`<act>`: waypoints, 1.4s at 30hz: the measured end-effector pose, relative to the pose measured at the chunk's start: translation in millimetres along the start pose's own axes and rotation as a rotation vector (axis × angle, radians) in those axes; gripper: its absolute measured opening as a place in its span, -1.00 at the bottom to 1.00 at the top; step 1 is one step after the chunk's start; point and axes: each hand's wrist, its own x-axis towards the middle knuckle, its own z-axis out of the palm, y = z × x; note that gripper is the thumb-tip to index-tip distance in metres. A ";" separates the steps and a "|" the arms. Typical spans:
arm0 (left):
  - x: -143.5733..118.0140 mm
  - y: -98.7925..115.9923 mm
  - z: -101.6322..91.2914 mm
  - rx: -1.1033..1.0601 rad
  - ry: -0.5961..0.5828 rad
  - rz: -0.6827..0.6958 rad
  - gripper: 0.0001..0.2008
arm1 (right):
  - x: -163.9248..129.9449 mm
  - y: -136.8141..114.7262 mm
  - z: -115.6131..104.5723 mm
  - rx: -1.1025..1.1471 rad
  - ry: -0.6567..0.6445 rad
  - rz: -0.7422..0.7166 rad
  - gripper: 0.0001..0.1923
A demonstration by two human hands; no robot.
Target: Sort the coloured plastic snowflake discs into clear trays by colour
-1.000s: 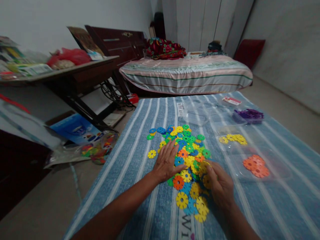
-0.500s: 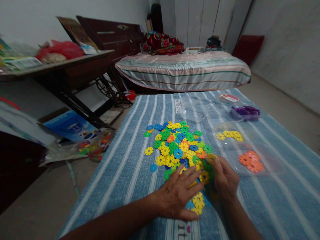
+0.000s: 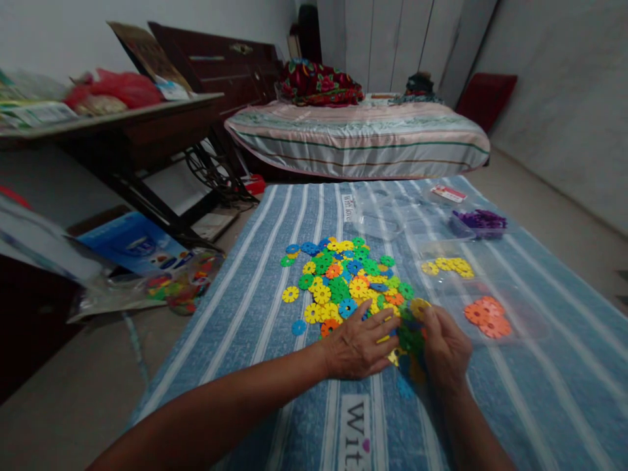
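Altogether two hands (image 3: 360,343) (image 3: 447,347), one disc pile (image 3: 338,288)

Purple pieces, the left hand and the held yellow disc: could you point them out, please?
Purple pieces (image 3: 481,220): head view, middle of heap.
Left hand (image 3: 359,343): head view, its back.
Yellow disc (image 3: 418,308): head view, visible face.

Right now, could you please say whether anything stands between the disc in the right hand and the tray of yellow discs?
Nothing visible stands between the disc in the right hand and that tray; the orange discs lie farther right.
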 end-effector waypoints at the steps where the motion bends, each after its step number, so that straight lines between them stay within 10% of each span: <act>1: 0.6 -3.8 0.1 0.008 0.002 -0.010 -0.66 | 0.3 0.4 -0.2 -0.010 0.003 -0.008 -0.58; 11: 7.4 -54.2 -1.3 0.107 -0.060 -0.262 -0.68 | 1.9 8.4 1.4 -0.038 0.025 -0.041 -0.60; 15: 12.8 -33.3 1.7 0.128 0.024 -0.352 -0.66 | 2.0 8.6 0.3 -0.041 0.042 -0.058 -0.61; 23: 30.4 40.7 20.9 -0.126 -0.022 0.023 -0.44 | -2.3 3.9 -3.6 -0.041 0.057 -0.121 -0.65; 42: 57.2 3.3 28.1 0.106 -0.020 -0.066 -0.71 | -3.4 10.7 -4.5 -0.042 -0.005 -0.154 -0.71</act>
